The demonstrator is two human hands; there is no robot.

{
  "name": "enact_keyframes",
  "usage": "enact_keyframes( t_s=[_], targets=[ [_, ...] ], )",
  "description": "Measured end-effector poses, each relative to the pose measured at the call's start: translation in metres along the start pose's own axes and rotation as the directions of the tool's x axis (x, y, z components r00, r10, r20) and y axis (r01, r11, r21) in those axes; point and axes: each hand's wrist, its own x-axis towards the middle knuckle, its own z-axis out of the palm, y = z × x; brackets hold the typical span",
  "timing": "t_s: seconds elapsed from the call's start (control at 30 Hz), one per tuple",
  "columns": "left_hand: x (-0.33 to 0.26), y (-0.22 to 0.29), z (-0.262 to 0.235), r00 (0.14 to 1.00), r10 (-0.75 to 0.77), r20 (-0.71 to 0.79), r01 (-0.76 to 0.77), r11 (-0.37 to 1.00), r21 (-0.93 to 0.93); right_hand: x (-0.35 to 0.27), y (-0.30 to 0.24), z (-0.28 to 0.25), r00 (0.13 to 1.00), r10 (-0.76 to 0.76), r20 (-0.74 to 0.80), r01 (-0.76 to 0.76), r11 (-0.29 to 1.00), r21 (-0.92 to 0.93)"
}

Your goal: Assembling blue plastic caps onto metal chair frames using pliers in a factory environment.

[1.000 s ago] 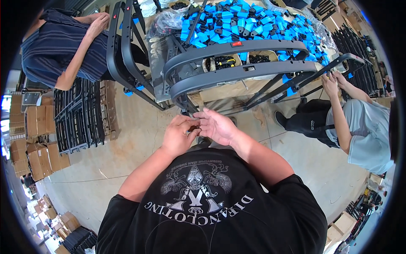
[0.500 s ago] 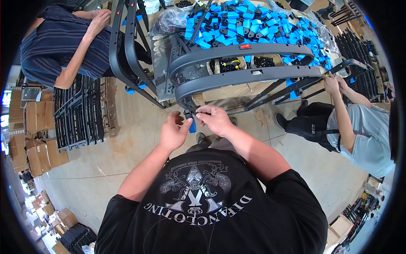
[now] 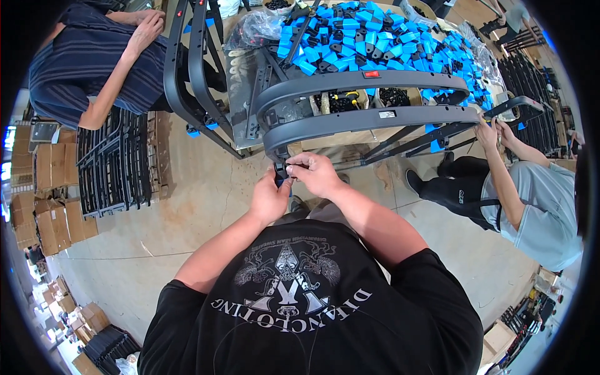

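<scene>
A dark grey curved metal tube frame (image 3: 350,123) stands in front of me, its near leg coming down toward my hands. At the end of that leg is a black plastic end piece with blue on it (image 3: 280,171), mostly covered by my fingers. My left hand (image 3: 270,199) is closed around this end piece from the left and below. My right hand (image 3: 317,177) is beside it, thumb and forefinger pinched together against the leg. Whatever small dark thing lies in that pinch is too hidden to name.
Many blue and black plastic pieces (image 3: 375,34) are heaped on the table. Tubs of small black parts (image 3: 394,97) stand behind the frame. One person (image 3: 94,69) is at the left, another (image 3: 537,187) holds a frame at the right. Stacked frames (image 3: 115,165) and cartons (image 3: 53,169) stand left.
My left hand has moved right and closed around the end piece, covering most of its blue part. My right fingers have come in against the leg. The frame sits slightly lower and farther right in view.
</scene>
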Motion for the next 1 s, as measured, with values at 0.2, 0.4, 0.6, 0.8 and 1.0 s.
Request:
enact_keyframes(
  t_s=[0.2, 0.4, 0.6, 0.8, 1.0],
  targets=[
    [0.004, -0.012, 0.004, 1.0, 0.017, -0.009, -0.017, 0.999, 0.032, 0.012, -0.008, -0.004, 0.979, 0.19, 0.076, -0.167, 0.957, -0.238],
    [0.004, -0.004, 0.003, 1.0, 0.007, 0.018, -0.007, 1.0, 0.024, 0.021, 0.003, 0.006, 0.947, 0.318, -0.036, -0.316, 0.912, -0.263],
    [0.002, -0.003, 0.001, 1.0, -0.007, -0.003, 0.007, 0.999, 0.046, 0.012, 0.01, 0.01, 0.991, -0.119, -0.069, 0.095, 0.955, -0.28],
    [0.004, -0.006, 0.003, 1.0, -0.003, 0.029, 0.0, 0.997, 0.075, 0.014, 0.001, 0.009, 0.974, 0.216, -0.067, -0.226, 0.912, -0.343],
    [0.001, -0.005, 0.001, 1.0, 0.016, -0.011, -0.015, 0.999, 0.032, 0.008, -0.011, 0.013, 0.965, 0.261, -0.032, -0.254, 0.895, -0.367]
  ],
)
